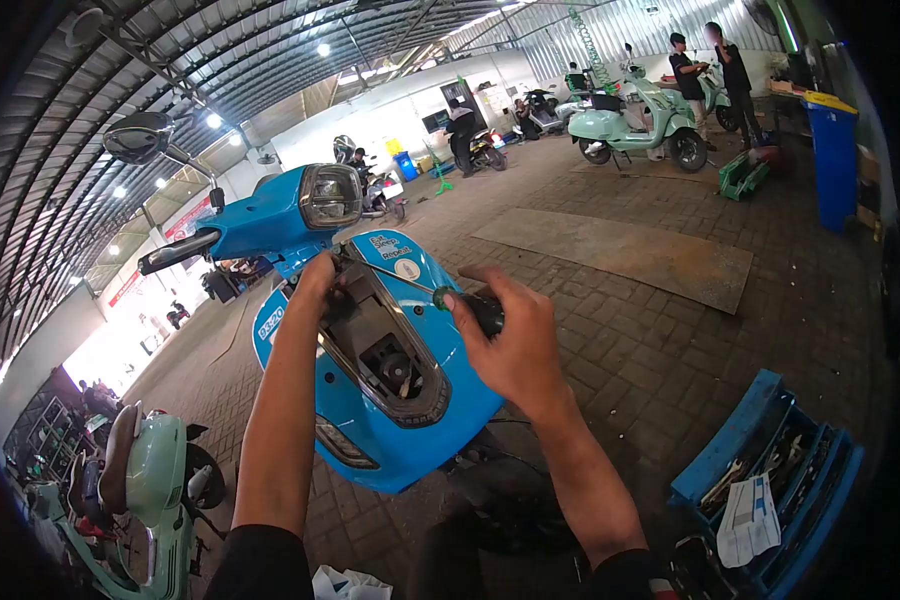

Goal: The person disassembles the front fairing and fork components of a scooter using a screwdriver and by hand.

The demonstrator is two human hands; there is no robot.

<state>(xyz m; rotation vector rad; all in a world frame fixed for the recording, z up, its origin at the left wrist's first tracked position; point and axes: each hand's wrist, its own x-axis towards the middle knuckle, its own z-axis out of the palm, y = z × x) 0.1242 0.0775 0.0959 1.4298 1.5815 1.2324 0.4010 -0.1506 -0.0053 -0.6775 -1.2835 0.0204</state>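
Observation:
A blue scooter front (435, 400) fills the middle of the view, its headlight (331, 197) at the top. Its centre panel is off, showing a dark opening (395, 365). My right hand (515, 335) is wrapped round the dark handle of a screwdriver (400, 276), whose shaft points left to the top of the opening, below the headlight. At that same upper edge is my left hand (320, 280), reaching in near the screwdriver's tip. Its fingers are mostly hidden, so what they hold cannot be made out.
An open blue toolbox (725, 440) with tools and a paper stands at the lower right. A pale green scooter (157, 480) is at the lower left. Further back are a metal plate (620, 250), another green scooter (635, 125), a blue bin (835, 160) and several people.

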